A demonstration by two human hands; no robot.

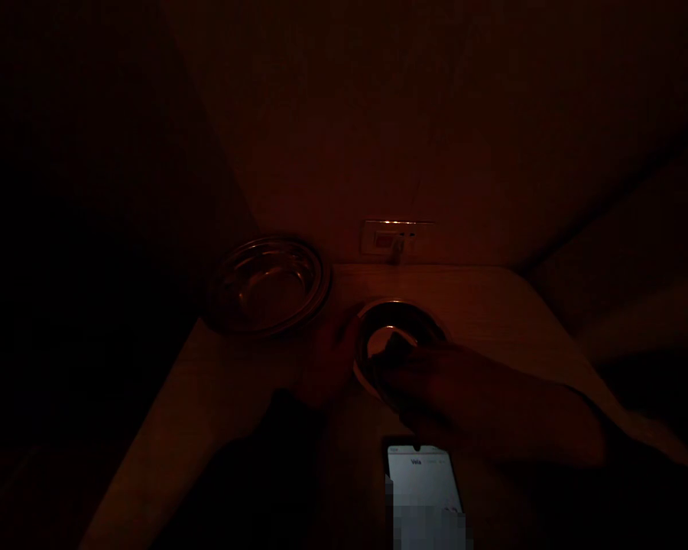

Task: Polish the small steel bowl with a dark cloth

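Note:
The view is very dark. A small round metal bowl [398, 305] with a shiny rim sits on the wooden table [493, 298]. At its left side, my left hand [329, 355] grips the rim, its fingers only dimly visible. My right hand [430, 374] reaches over the right side into the bowl, fingers bent together around something dark, perhaps a cloth, that I cannot make out. In front of the bowl, below my right hand, lies a phone [424, 485] with its screen lit.
A larger, wide-rimmed metal dish [278, 294] rests at the table's back left corner. On the wall behind is a socket plate [387, 238] with a plug or cable in it. The table's back edge meets the wall.

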